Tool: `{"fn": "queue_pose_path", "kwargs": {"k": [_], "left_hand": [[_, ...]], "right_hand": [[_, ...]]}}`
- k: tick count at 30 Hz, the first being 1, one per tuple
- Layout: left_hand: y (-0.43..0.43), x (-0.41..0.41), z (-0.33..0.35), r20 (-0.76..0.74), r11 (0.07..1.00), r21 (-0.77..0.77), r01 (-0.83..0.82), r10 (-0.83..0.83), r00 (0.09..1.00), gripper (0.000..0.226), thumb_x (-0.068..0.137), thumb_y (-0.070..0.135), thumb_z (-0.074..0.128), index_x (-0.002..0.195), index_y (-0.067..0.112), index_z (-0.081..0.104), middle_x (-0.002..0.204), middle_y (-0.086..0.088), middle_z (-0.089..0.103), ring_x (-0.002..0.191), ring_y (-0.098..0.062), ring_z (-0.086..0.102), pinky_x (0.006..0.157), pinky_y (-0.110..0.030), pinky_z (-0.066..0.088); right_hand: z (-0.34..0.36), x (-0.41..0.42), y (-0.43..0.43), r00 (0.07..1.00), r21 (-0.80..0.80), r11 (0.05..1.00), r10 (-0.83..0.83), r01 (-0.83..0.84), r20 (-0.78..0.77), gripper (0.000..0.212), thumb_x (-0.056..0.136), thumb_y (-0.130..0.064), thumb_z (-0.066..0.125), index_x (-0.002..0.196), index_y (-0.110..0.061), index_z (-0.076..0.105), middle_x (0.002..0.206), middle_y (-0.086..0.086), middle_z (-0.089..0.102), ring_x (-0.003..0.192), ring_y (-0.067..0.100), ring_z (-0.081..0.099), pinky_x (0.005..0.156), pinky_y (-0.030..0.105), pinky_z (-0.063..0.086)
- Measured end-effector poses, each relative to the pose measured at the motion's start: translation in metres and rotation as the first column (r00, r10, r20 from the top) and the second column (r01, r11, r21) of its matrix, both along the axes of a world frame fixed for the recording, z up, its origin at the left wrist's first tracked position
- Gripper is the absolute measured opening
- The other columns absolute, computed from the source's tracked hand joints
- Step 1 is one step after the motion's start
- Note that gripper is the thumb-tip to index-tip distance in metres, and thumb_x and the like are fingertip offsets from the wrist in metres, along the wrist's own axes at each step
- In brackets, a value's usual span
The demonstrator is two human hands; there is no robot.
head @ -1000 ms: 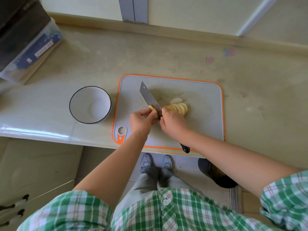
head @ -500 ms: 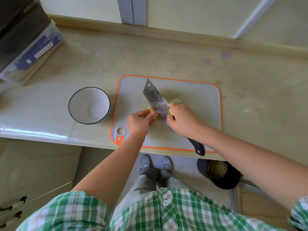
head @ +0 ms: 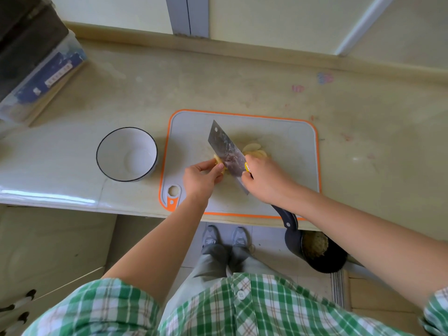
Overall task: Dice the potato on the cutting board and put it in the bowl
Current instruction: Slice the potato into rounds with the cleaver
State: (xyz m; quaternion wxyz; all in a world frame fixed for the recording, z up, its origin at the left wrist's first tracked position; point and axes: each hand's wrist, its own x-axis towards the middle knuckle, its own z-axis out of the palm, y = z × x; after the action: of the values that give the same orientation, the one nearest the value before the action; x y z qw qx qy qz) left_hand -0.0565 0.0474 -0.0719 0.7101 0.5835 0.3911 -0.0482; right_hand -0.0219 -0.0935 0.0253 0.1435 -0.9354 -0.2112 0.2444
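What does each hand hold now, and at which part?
The right hand grips the broad steel cleaver with a black handle where handle meets blade. The left hand pinches the small yellow potato end piece at its left side.

There is one view, from a wide-angle camera on my head. It looks forward and steeply down, close over the desk (head: 218, 81). The cutting board (head: 291, 166) sits mid-frame with the wall (head: 266, 15) along the top. My forearms enter from below, and my shoes (head: 211, 236) show on the floor under the desk's near edge.
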Motion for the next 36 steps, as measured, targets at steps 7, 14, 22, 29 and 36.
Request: {"fn": "queue_pose_path", "kwargs": {"k": [7,14,22,29,36], "left_hand": [[-0.001,0.001,-0.002,-0.003,1.000,-0.017,-0.012,0.011,1.000,0.032,0.081,0.004,0.074,0.111,-0.004,0.067,0.079,-0.004,0.070,0.060,-0.011,0.064,0.073,-0.024,0.059],[-0.001,0.003,-0.003,-0.027,1.000,0.004,-0.013,0.013,1.000,0.030,0.081,0.008,0.075,0.109,0.000,0.069,0.080,-0.006,0.070,0.065,-0.018,0.064,0.075,-0.028,0.059],[-0.002,0.003,0.001,-0.021,0.994,0.094,0.046,-0.045,0.999,0.025,0.083,0.011,0.074,0.106,0.001,0.071,0.082,-0.007,0.070,0.068,-0.021,0.065,0.079,-0.035,0.059],[-0.001,0.004,0.005,-0.036,0.990,0.124,0.061,-0.057,0.998,0.013,0.083,0.015,0.074,0.095,0.011,0.075,0.080,-0.008,0.073,0.068,-0.024,0.068,0.081,-0.044,0.059],[0.000,0.007,0.011,-0.061,0.972,0.221,0.084,-0.072,0.996,0.004,0.083,0.018,0.074,0.081,0.022,0.075,0.076,-0.004,0.074,0.063,-0.022,0.065,0.070,-0.038,0.056]], "right_hand": [[0.000,-0.002,0.005,0.999,-0.003,1.000,-0.031,0.031,-0.007,0.028,0.091,-0.013,0.040,0.067,-0.018,0.026,0.069,-0.001,0.034,0.068,0.025,0.040,0.053,0.032,0.024],[0.000,0.002,0.013,1.000,0.000,1.000,-0.028,0.028,0.004,0.011,0.090,-0.012,0.042,0.081,-0.011,0.036,0.073,0.002,0.040,0.076,0.025,0.042,0.060,0.030,0.031],[-0.003,0.008,0.019,1.000,-0.042,0.999,-0.007,0.007,0.013,0.006,0.091,-0.015,0.042,0.087,-0.012,0.039,0.066,0.003,0.044,0.070,0.026,0.044,0.060,0.029,0.032],[0.001,0.010,0.026,1.000,-0.061,0.998,0.001,0.001,0.022,0.005,0.092,-0.015,0.041,0.091,-0.010,0.042,0.067,0.002,0.041,0.068,0.025,0.043,0.060,0.030,0.031],[-0.004,0.015,0.034,0.999,-0.087,0.996,-0.004,0.007,0.035,0.006,0.092,-0.016,0.042,0.090,-0.011,0.039,0.078,0.007,0.047,0.069,0.026,0.042,0.061,0.030,0.029]]}}
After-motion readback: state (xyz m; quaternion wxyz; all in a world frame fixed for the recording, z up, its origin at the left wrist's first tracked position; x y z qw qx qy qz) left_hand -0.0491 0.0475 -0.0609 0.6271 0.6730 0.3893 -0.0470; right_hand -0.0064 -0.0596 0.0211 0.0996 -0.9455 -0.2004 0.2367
